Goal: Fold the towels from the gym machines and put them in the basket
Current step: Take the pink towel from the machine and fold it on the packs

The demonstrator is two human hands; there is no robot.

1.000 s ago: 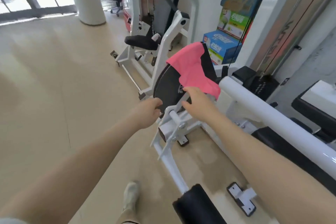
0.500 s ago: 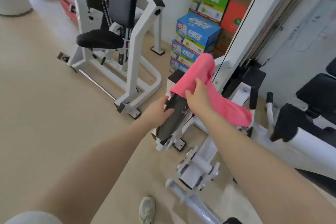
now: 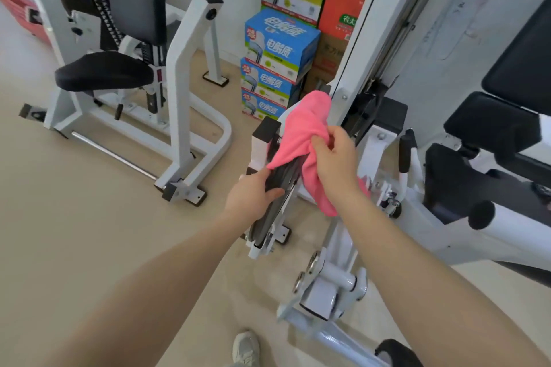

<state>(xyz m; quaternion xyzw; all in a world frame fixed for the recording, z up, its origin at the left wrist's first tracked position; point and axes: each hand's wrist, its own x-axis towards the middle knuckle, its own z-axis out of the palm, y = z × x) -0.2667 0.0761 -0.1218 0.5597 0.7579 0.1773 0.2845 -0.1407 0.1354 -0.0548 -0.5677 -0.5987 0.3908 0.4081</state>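
My right hand (image 3: 335, 158) pinches the pink towel (image 3: 301, 134), which drapes over the black weight plate (image 3: 278, 185) on the white machine (image 3: 351, 116). My left hand (image 3: 252, 194) closes on the plate's edge. The towel looks light, soft and limp; grip a bunched fold. Beige floor (image 3: 89, 217); boxes (image 3: 280, 48) stacked behind.
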